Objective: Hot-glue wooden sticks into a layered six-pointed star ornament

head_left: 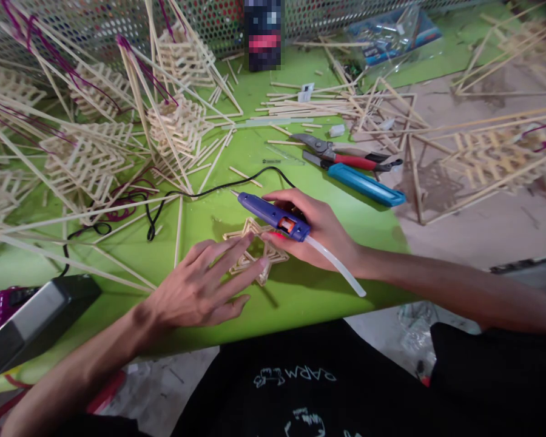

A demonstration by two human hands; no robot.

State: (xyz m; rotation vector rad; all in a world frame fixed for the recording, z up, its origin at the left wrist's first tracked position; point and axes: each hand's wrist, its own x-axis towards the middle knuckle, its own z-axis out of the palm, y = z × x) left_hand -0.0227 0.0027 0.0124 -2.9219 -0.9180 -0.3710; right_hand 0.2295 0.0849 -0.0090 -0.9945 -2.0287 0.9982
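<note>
In my right hand (pixel 330 227) is a blue hot glue gun (pixel 261 209), its nozzle pointing to the upper left. A whitish glue stick (pixel 339 267) sticks out of its rear end. Below the gun lies a star-shaped piece of thin wooden sticks (pixel 277 255), stacked in layers. My left hand (pixel 202 285) rests over this star with its fingers stretched out and apart, the fingertips touching the sticks. Part of the star is hidden under those fingers. The gun's black cord (pixel 218 188) loops across the green tabletop (pixel 318 291) to the left.
Several stick lattices with purple strings (pixel 175 124) crowd the left and back. Pruning shears (pixel 332 150) and a blue utility knife (pixel 366 184) lie beyond my right hand. Loose sticks (pixel 304 106) are heaped behind them. A dark box (pixel 40 321) stands at the left edge.
</note>
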